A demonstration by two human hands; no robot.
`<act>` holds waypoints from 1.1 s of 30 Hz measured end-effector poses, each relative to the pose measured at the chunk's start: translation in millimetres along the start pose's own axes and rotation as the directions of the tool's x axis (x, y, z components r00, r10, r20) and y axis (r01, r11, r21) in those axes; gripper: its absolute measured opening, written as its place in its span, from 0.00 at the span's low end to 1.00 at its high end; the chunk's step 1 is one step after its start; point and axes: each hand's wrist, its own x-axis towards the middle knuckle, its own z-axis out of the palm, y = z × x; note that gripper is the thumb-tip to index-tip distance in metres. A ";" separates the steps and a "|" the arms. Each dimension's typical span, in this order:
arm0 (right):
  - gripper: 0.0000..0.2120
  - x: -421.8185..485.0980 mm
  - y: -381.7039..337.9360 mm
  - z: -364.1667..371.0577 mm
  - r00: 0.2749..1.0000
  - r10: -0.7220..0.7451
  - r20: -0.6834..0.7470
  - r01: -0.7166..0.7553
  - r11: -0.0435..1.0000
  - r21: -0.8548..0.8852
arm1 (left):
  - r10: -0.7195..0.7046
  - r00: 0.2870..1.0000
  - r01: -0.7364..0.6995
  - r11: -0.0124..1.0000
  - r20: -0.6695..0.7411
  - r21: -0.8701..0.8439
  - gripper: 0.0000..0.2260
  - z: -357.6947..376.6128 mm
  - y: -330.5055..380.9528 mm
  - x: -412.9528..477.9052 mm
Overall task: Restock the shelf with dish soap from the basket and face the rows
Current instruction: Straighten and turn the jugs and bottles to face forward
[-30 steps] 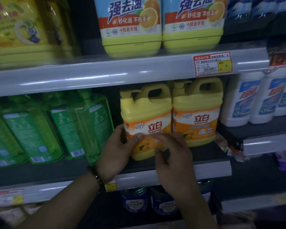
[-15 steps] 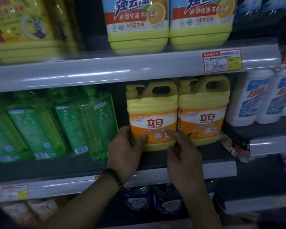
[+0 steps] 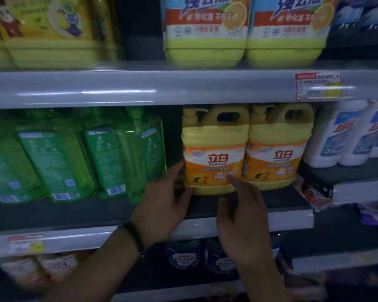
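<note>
While the soap jug [image 3: 214, 149] stands upright on the shelf [image 3: 63, 214] just above both hands, left hand [image 3: 164, 203] grips its lower-left corner; right hand [image 3: 240, 216], fingers loose, touches its label. Twin jug [image 3: 277, 147] touches its right side.

The whole scene is dim, with a cool bluish cast. Light comes from above and in front. The grey lip of the upper shelf [image 3: 205, 88] carries pale glare streaks toward ten o'clock and across the price tag [image 3: 318, 86] at two o'clock, whose print is washed out. The left jug [image 3: 214, 149] and right jug [image 3: 277, 147] at the centre are brightest and sharpest, with readable labels. The green bottles [image 3: 74, 158] at nine o'clock are smeared by motion blur, as are the yellow packs [image 3: 48, 29] at eleven o'clock. The left hand [image 3: 162, 205] and right hand [image 3: 242, 216] lie in shadow, their edges soft. From five to seven o'clock the lower shelves [image 3: 327, 261] sink to near black. Shelf edges bow slightly toward the borders.
</note>
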 end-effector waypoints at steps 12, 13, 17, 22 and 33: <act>0.24 -57.4 -123.8 75.5 0.920 -0.095 0.380 0.178 0.966 -0.190 | -0.070 0.997 0.073 0.979 -0.021 0.189 0.13 -164.3 -69.4 -107.5; 0.24 -60.9 -140.3 89.2 0.905 -0.126 0.407 0.211 0.962 -0.171 | -0.107 0.993 0.115 0.971 -0.046 0.208 0.13 -183.9 -81.1 -116.8; 0.26 -76.1 -197.4 139.8 0.810 -0.202 0.550 0.331 0.933 -0.144 | -0.195 0.972 0.224 0.935 -0.131 0.274 0.16 -251.7 -120.7 -149.7; 0.28 -87.4 -255.2 207.6 0.703 -0.228 0.674 0.348 0.937 -0.046 | -0.211 0.941 0.282 0.922 -0.266 0.266 0.21 -319.4 -152.5 -167.5; 0.34 -71.3 -327.7 333.4 0.690 -0.199 0.696 0.259 0.966 0.019 | -0.315 0.820 0.258 0.949 -0.478 -0.183 0.32 -374.3 -239.2 -125.0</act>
